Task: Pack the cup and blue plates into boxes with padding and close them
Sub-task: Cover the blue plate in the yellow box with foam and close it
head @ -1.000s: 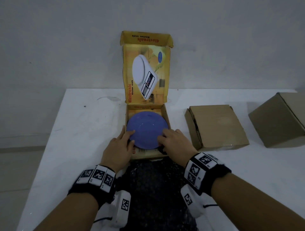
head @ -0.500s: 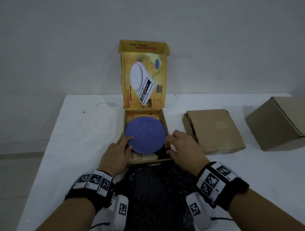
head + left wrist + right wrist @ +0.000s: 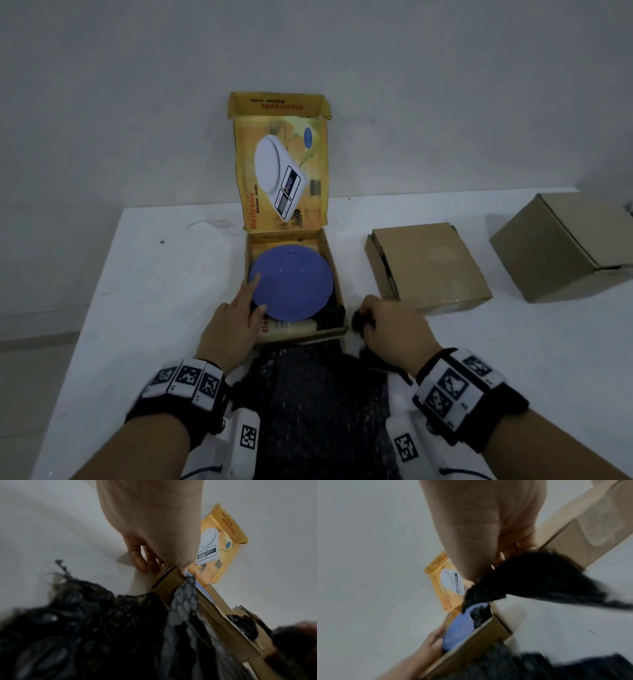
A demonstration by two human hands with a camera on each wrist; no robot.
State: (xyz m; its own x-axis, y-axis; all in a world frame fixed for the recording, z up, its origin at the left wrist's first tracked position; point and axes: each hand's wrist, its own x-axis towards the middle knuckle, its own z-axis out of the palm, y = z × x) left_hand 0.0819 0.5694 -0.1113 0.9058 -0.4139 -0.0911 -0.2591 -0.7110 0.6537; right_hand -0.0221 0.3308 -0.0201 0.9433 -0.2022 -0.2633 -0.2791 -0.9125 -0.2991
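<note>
A blue plate (image 3: 290, 283) lies face down in the open yellow kitchen-scale box (image 3: 337, 274), whose printed lid (image 3: 281, 171) stands upright behind it. My left hand (image 3: 236, 317) rests at the box's near left corner, forefinger straight on the plate's left rim and thumb against its near edge. My right hand (image 3: 383, 325) sits just right of the box, fingers curled round a bunch of black bubble wrap (image 3: 358, 320). In the right wrist view the black bubble wrap (image 3: 530, 577) stretches from that fist, and the blue plate (image 3: 460, 626) shows in the box. No cup is in view.
A sheet of black bubble wrap (image 3: 318, 404) covers the table between my wrists. A flat closed brown carton (image 3: 428, 263) lies right of the yellow box, and a larger brown carton (image 3: 565, 243) stands at the far right. The white table (image 3: 154, 291) meets a pale wall.
My right hand left the plate's right edge, moved right out of the box and closed on black bubble wrap. My left hand stayed at the plate's left rim.
</note>
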